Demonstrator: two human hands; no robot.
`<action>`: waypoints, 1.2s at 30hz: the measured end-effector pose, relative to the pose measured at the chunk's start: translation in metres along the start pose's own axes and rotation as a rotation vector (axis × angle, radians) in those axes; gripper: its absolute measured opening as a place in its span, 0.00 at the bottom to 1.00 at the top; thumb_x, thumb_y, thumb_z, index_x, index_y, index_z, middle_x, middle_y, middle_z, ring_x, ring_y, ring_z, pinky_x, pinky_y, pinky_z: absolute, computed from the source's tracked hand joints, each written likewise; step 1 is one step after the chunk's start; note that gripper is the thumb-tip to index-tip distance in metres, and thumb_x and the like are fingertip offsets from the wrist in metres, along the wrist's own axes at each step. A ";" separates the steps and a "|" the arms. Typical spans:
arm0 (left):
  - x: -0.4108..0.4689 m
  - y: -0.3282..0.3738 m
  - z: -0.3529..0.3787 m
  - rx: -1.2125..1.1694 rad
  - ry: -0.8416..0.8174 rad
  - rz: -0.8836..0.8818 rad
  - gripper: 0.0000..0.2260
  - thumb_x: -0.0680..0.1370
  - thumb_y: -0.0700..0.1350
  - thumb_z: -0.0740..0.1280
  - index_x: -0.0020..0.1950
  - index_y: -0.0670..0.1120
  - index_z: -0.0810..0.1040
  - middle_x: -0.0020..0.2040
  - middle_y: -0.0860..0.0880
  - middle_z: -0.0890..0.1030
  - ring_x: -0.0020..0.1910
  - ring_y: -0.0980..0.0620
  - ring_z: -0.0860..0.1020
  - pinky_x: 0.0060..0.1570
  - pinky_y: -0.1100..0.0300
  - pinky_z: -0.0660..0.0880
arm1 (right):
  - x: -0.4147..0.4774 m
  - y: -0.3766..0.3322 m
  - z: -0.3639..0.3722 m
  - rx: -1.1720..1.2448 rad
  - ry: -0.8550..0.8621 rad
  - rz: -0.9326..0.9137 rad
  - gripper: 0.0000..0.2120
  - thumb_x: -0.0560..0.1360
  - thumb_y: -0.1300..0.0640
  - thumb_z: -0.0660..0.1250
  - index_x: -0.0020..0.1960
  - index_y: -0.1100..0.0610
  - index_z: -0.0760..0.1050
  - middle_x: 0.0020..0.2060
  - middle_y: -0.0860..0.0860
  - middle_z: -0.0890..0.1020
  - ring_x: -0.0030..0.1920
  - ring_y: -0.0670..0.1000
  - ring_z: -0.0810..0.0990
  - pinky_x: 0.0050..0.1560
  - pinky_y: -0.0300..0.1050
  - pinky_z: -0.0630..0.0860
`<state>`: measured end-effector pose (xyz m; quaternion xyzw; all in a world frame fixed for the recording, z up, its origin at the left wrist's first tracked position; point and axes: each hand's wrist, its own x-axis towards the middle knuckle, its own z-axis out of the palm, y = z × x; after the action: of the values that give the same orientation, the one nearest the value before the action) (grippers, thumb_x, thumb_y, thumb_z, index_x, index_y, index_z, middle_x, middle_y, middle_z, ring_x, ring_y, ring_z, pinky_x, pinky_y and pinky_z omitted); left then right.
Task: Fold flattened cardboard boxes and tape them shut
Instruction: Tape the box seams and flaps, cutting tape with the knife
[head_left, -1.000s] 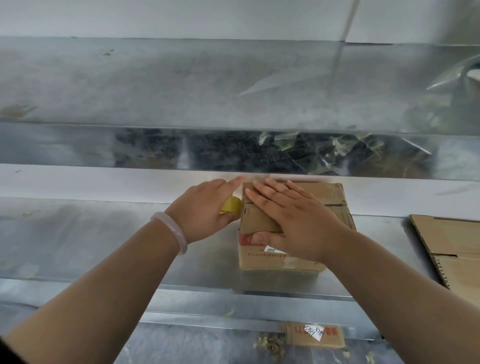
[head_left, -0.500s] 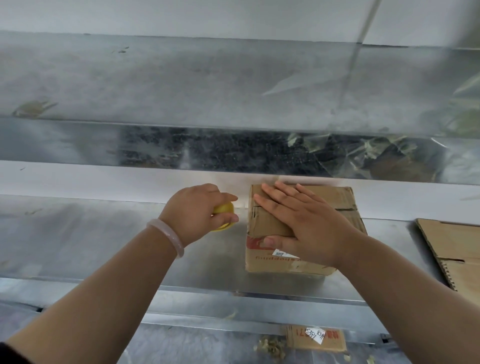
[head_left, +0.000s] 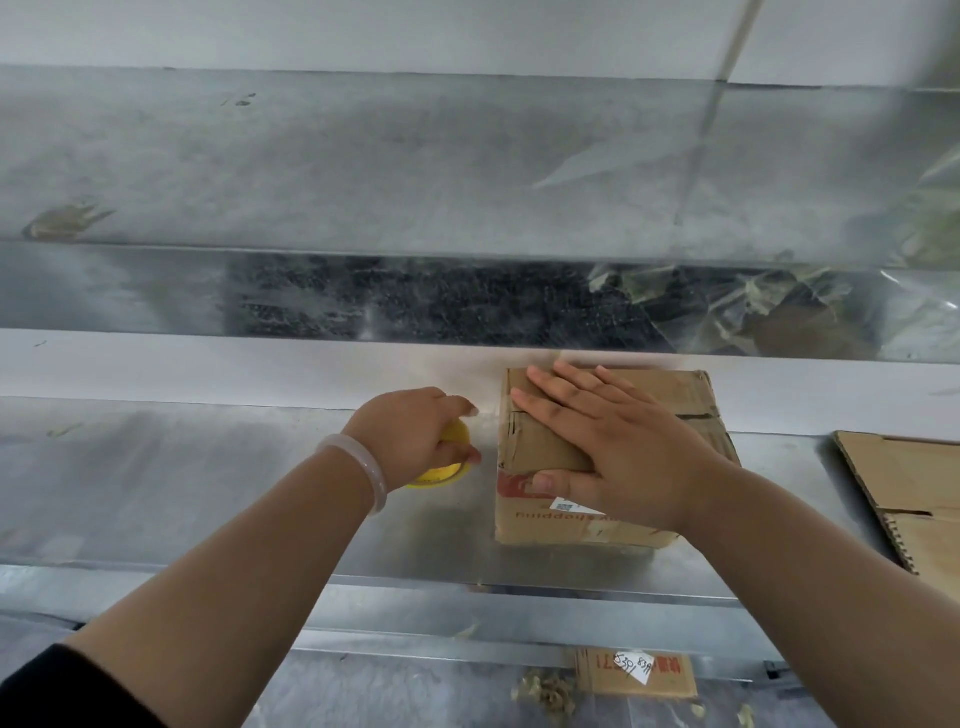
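Cardboard box (head_left: 597, 525) is being held down on the metal desk (head_left: 208, 493), right of centre in the frame, by the right hand (head_left: 623, 447). Its fingers (head_left: 550, 400) are being kept straight and flat across the closed top flaps, and the thumb is being pressed against the near side face. A yellow tape roll (head_left: 441, 475) is being grasped by the left hand (head_left: 415, 431), with the fingers curled round it, just left of the box and apart from it by a narrow gap. Whether the roll is being rested on the desk or held just above it cannot be told.

The seam between the flaps is running left to right across the box top, so its left end is lying nearest the roll, and the left hand is the nearer one for it. By this judgement, the taping step is being prepared: the roll is likely to be carried rightward to the box's left edge. Whether tape is already lying on the seam cannot be told. Flattened cardboard (head_left: 914, 493) is lying at the right edge of the frame.
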<state>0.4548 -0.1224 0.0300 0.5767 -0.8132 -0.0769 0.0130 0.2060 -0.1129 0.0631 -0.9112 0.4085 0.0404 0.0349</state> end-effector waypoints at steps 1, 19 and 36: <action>-0.002 0.000 0.002 -0.045 0.039 0.005 0.28 0.75 0.64 0.63 0.72 0.54 0.67 0.62 0.51 0.75 0.58 0.48 0.75 0.57 0.56 0.71 | 0.000 0.000 0.000 0.006 0.006 0.000 0.40 0.71 0.25 0.38 0.79 0.40 0.39 0.79 0.42 0.41 0.78 0.44 0.37 0.78 0.48 0.38; -0.047 -0.008 0.052 -0.545 0.455 0.051 0.21 0.75 0.70 0.53 0.58 0.56 0.67 0.47 0.56 0.79 0.41 0.56 0.78 0.42 0.65 0.73 | -0.007 0.002 0.000 0.092 -0.004 -0.115 0.35 0.72 0.24 0.45 0.75 0.32 0.43 0.78 0.37 0.45 0.77 0.39 0.40 0.78 0.45 0.39; -0.029 -0.002 0.052 -0.169 0.197 0.084 0.42 0.65 0.78 0.42 0.56 0.46 0.72 0.48 0.49 0.83 0.43 0.44 0.80 0.42 0.57 0.72 | -0.006 0.004 0.001 0.099 -0.001 -0.110 0.35 0.72 0.23 0.46 0.75 0.31 0.43 0.78 0.36 0.45 0.77 0.39 0.40 0.78 0.45 0.40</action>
<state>0.4611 -0.0901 -0.0199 0.5439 -0.8220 -0.0877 0.1446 0.1993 -0.1108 0.0626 -0.9294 0.3593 0.0188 0.0823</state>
